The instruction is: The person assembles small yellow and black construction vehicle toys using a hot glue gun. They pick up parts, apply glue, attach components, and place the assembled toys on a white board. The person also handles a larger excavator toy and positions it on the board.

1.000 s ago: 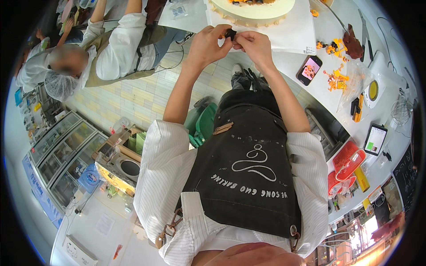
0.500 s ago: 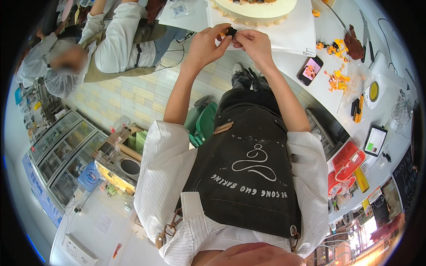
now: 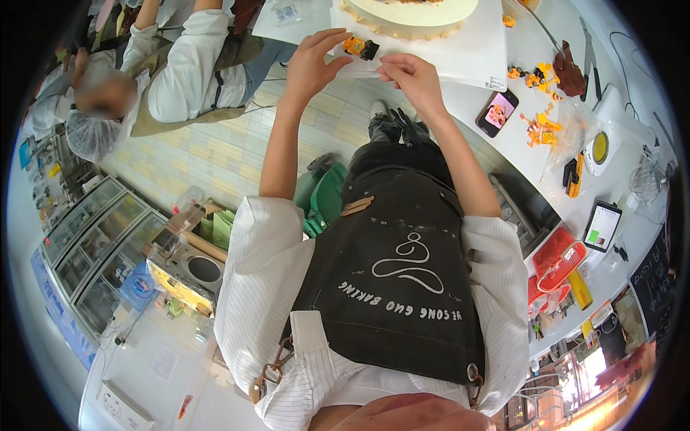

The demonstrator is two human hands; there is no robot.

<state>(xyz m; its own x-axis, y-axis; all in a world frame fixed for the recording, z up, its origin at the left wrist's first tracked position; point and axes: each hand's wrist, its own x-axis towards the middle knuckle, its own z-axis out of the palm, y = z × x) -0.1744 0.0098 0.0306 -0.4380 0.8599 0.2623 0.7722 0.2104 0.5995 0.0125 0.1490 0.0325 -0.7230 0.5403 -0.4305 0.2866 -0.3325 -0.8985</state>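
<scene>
A small yellow-and-black toy vehicle (image 3: 361, 47) sits on the white board (image 3: 471, 61), just in front of a round cream-coloured cake (image 3: 406, 20). My left hand (image 3: 313, 66) is beside the toy's left end, thumb and fingers apart in a C shape. No grip on the toy shows. To the right of the toy, a short gap away, is my right hand (image 3: 413, 80). Its thumb and fingertips are closed together, and anything small between them is hidden. The cake's top runs out of view at the upper edge.
On the white table to the right lie a phone (image 3: 497, 113), several orange-yellow toy vehicle pieces (image 3: 540, 129), a yellow-and-black cutter (image 3: 573, 176) and a round-plated scale (image 3: 601, 147). Beyond are a whisk (image 3: 645, 181) and red baskets (image 3: 558, 253). A person (image 3: 183, 72) works at the upper left.
The toy vehicle, earlier between the fingers of both hands, now sits on the board. My hands have moved apart, and the left one has opened.
</scene>
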